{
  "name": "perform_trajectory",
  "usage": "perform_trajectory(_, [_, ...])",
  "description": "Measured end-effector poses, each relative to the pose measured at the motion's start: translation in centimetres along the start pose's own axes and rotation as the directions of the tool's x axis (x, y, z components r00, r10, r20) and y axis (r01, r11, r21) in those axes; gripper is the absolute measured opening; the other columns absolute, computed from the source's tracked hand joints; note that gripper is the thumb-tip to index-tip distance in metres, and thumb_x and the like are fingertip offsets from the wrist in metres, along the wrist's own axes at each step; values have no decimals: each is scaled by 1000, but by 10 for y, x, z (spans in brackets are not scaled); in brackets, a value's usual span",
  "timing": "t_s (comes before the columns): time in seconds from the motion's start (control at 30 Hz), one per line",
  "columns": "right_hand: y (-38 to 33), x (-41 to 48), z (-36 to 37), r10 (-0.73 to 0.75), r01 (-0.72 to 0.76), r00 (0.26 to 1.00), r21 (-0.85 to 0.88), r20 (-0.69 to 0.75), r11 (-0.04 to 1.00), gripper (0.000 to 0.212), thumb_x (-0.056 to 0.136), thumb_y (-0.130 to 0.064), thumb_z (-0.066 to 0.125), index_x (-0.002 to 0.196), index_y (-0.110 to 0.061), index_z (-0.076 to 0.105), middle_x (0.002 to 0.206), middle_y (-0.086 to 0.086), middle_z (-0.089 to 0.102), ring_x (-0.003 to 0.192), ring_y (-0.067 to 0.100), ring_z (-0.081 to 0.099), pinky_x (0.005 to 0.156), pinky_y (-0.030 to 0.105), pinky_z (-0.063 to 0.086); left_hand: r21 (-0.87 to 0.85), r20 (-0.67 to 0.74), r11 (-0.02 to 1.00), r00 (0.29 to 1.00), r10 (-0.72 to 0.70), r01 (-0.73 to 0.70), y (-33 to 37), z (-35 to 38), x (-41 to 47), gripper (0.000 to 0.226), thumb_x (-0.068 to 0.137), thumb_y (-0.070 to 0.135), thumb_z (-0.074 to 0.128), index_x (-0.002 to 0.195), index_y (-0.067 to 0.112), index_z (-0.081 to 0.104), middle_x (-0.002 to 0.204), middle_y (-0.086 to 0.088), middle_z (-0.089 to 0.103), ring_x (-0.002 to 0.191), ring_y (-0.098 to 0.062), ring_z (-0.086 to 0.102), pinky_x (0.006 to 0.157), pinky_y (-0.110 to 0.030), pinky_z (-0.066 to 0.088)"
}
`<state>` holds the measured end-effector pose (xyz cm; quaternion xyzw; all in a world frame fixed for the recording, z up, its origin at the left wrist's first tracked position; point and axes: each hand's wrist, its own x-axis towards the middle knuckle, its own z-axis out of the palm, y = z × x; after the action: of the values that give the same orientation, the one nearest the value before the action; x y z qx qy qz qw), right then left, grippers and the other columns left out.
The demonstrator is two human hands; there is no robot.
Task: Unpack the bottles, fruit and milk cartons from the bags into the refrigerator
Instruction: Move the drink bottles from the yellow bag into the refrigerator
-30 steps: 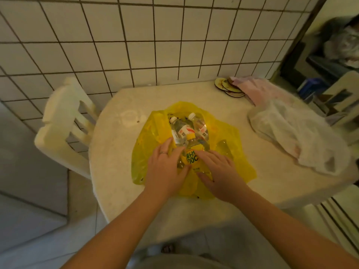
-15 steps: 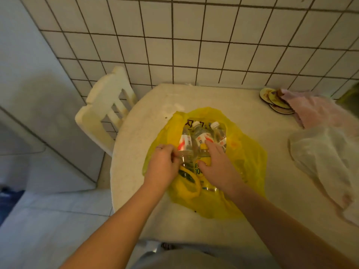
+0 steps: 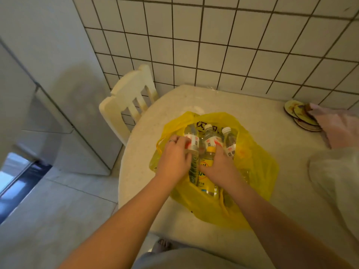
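A yellow plastic bag point(image 3: 258, 171) lies open on the round table point(image 3: 262, 105). Inside it lie three clear bottles with red-and-white labels and a bottle with a yellow cap point(image 3: 210, 150). My left hand point(image 3: 173, 158) grips the leftmost clear bottle point(image 3: 192, 139). My right hand point(image 3: 218, 166) lies over the yellow-capped bottle, its fingers curled around the bottles beside it, the middle clear bottle point(image 3: 210, 135) and the right one point(image 3: 229, 141). The refrigerator point(image 3: 58, 121) stands shut at the left.
A white chair point(image 3: 126, 101) stands between the refrigerator and the table. At the table's right lie a white bag point(image 3: 334, 177), a pink bag point(image 3: 338, 125) and some round coasters point(image 3: 299, 115). A tiled wall runs behind the table.
The view has swung left, bringing the refrigerator in. Both hands have slid further into the yellow bag and closed around the bottles.
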<state>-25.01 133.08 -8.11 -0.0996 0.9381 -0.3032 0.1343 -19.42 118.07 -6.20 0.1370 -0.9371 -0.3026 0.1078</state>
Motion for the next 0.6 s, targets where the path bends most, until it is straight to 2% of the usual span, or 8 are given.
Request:
perform_trajectory(0.17, [2, 6, 3, 73, -69, 997, 107, -37, 992, 58, 73, -49, 72, 121, -20, 57, 117, 3, 62, 112, 28, 56, 89, 40, 51, 78, 13, 988, 991, -136, 135, 12, 12, 10, 55, 86, 31, 70, 133, 13, 48, 134, -10, 44, 123, -32, 45, 100, -42, 44])
perform_trajectory(0.23, [2, 7, 3, 81, -60, 993, 229, -82, 972, 30, 79, -40, 69, 101, -21, 62, 98, 0, 64, 99, 25, 60, 79, 36, 51, 68, 29, 974, 975, -219, 217, 14, 14, 20, 63, 83, 39, 71, 133, 9, 46, 134, -13, 44, 124, -35, 45, 101, -45, 43])
perform_trajectory(0.3, [2, 6, 1, 100, -50, 987, 352, -126, 935, 13, 86, -28, 67, 95, -20, 63, 89, -2, 63, 92, 24, 62, 71, 31, 48, 55, 73, 952, 949, -306, 302, 16, 16, 32, 74, 80, 46, 73, 135, 6, 44, 135, -15, 45, 126, -36, 45, 102, -45, 43])
perform_trajectory(0.4, [5, 2, -2, 114, -44, 987, 486, -115, 873, 20, 88, -26, 69, 107, -22, 67, 99, 2, 68, 94, 21, 66, 81, 42, 56, 75, 100, 913, 908, -407, 401, 23, 14, 50, 81, 72, 58, 75, 130, 7, 52, 131, -15, 51, 123, -34, 52, 96, -44, 49])
perform_trajectory(0.47, [9, 0, -5, 120, -37, 987, 564, -110, 825, 29, 85, -27, 71, 113, -21, 68, 106, 2, 70, 97, 20, 67, 86, 48, 57, 105, 119, 890, 882, -455, 445, 27, 12, 59, 85, 62, 67, 76, 124, 10, 60, 127, -14, 56, 118, -34, 57, 91, -44, 53])
perform_trajectory(0.53, [9, -6, -12, 119, -4, 983, 629, -141, 778, 31, 86, -22, 72, 117, -19, 68, 108, 1, 71, 99, 20, 68, 89, 48, 57, 131, 142, 879, 869, -474, 459, 27, 12, 64, 85, 50, 73, 72, 113, 16, 68, 118, -12, 64, 110, -33, 62, 86, -43, 56])
perform_trajectory(0.6, [9, -14, -22, 115, 43, 975, 673, -189, 739, 23, 88, -18, 71, 111, -23, 68, 105, -1, 72, 99, 17, 68, 90, 47, 56, 114, 153, 878, 865, -478, 465, 27, 8, 63, 77, 47, 71, 69, 102, 18, 70, 108, -9, 70, 102, -32, 66, 83, -41, 57])
